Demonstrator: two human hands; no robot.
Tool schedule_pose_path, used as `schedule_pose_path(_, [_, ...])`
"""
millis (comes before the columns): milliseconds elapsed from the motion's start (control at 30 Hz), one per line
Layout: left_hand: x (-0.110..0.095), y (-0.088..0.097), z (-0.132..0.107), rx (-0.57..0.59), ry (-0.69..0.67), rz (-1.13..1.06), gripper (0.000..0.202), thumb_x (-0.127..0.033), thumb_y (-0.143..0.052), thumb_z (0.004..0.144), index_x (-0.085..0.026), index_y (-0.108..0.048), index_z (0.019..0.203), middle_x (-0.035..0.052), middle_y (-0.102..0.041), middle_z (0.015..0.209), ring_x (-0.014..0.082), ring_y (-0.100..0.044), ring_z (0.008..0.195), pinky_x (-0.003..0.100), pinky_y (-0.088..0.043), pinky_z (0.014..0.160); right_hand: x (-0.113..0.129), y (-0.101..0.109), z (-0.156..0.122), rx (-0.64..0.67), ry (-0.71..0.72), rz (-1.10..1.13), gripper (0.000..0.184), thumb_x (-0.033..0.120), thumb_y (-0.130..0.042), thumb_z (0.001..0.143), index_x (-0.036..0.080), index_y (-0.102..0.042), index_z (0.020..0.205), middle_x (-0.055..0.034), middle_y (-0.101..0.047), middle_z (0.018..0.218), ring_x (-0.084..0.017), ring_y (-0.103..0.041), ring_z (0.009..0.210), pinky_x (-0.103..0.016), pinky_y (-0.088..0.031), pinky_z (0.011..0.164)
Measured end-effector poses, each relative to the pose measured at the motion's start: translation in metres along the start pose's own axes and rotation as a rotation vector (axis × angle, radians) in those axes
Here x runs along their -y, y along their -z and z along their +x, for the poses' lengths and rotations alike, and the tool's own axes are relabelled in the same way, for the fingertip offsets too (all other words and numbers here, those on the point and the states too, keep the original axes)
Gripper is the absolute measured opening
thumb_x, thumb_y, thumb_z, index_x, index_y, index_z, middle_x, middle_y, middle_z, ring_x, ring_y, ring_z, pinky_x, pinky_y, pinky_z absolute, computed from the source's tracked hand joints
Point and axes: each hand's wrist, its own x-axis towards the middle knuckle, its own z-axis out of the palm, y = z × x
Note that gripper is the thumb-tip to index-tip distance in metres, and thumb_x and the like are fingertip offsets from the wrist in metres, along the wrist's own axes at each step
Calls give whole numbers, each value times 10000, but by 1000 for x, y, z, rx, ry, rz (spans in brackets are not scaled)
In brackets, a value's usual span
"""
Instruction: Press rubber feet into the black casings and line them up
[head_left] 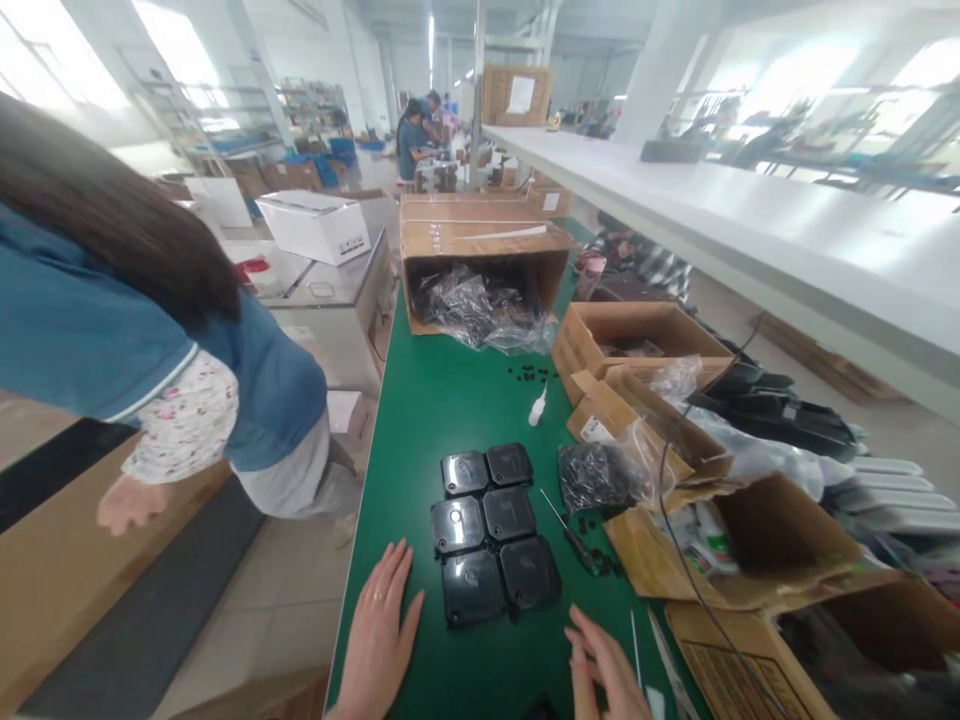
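Several black plastic covers [472, 587], square with rounded corners, lie in two columns on the green table [420, 400]. To the left of the nearest ones, my left hand [381, 625] rests flat with fingers stretched out and holds nothing. My right hand [600, 665] is at the lower right of the covers, fingers loosely bent and partly apart, with nothing visible in them. A screwdriver [577, 545] lies right of the covers among small black parts [604, 560]. Close by my right hand are scissors [667, 660] and a thin rod [636, 645].
A bag of black parts [592, 477] and a small white bottle [537, 408] stand beyond. Open cardboard boxes [787, 530] line the right side; another box [480, 225] with plastic film closes the far end. A shelf [712, 200] overhangs right. A co-worker [255, 380] stands left.
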Motion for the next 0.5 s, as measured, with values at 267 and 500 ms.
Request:
schedule_pose_path(267, [17,-41,61,-49,-106,269,498,-323,-466,959,-113,-477,1410,63,-489,1505,258,-434,1405,431,-528,1056,91,-115,204,170,198,-108,499,289,-304,975,64,-476,1386,-205,-576,1384,-262,-529,1315,-463,-463,1129])
schedule_pose_path(500, [34,-56,65,-179,-178,292,698,-298,-487,917,-150,-231,1549,59,-624,1370,205,-595,1226,355,-510,935,95,-230,341,219,63,-623,558,180,-333,943,32,-328,1481,-288,-361,1541,-331,-394,1422,-436,-399,1134])
